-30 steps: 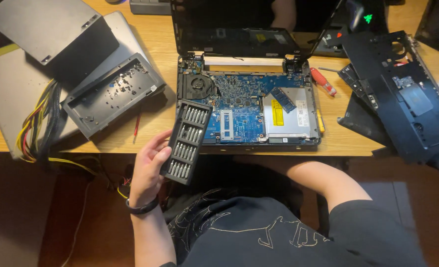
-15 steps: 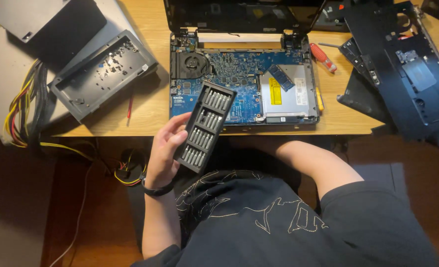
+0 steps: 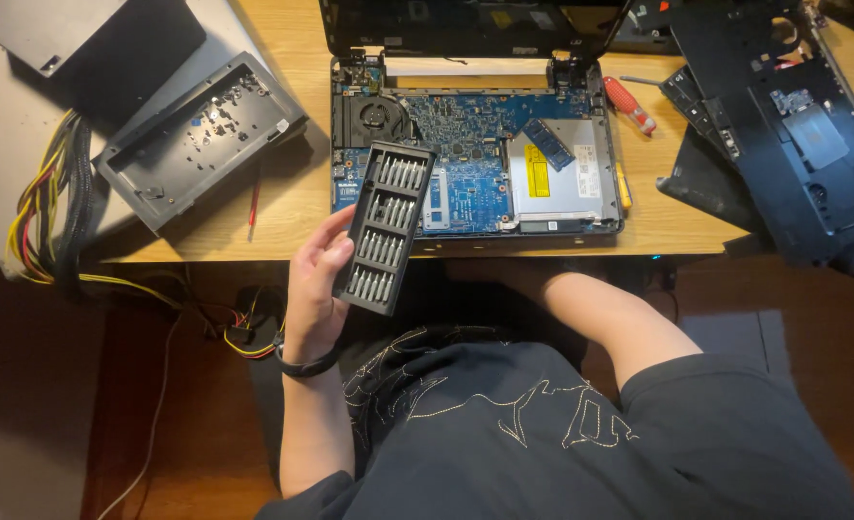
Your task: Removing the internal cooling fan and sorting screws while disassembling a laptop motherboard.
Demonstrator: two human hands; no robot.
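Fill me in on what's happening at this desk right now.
A person sits at a wooden desk with a laptop opened up, its blue circuit board and fan exposed. Their left hand holds a dark screwdriver bit case, lid off, rows of silver bits showing, over the desk's near edge. The right hand is out of sight; only the forearm shows. A red-handled screwdriver lies right of the laptop, beside removed black laptop panels. A gutted grey metal casing lies to the left.

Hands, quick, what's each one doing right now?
Left hand: closed around the long black plastic case of silver screwdriver bits, holding it up.
Right hand: hidden under the desk edge; only the forearm shows, so its state cannot be told.
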